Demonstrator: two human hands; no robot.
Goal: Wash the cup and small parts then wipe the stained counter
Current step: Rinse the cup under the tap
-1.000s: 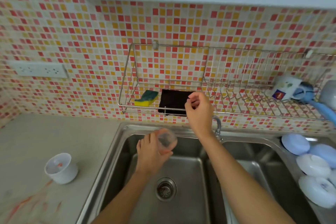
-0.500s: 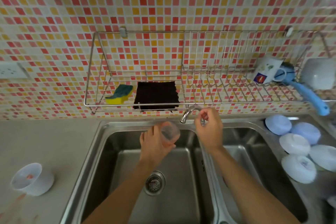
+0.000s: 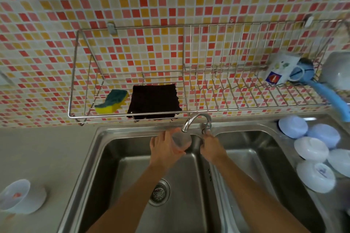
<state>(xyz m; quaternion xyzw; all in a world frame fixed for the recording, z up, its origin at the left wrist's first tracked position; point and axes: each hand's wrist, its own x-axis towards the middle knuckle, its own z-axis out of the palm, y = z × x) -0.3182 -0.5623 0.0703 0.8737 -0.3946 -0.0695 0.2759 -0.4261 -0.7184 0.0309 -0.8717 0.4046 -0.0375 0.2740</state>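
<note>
My left hand [image 3: 164, 150] grips a small clear cup [image 3: 180, 141] over the left sink basin [image 3: 117, 168], right under the spout of the chrome tap [image 3: 195, 120]. My right hand [image 3: 211, 146] is closed on the tap handle [image 3: 205, 128] at the base of the tap. No running water can be made out. On the counter [image 3: 47, 149] at the far left stands a white cup part [image 3: 18, 197] with red residue inside.
A wall rack [image 3: 208, 108] holds a yellow-green sponge [image 3: 111, 101], a black cloth [image 3: 154, 103], a mug [image 3: 280, 71] and a blue-handled brush [image 3: 329, 96]. Several white and blue lids [image 3: 312, 149] lie right of the right basin [image 3: 265, 166].
My right hand came down from the black cloth on the rack to the tap handle. My left hand lifted the clear cup up under the spout. The view tilted down and shifted.
</note>
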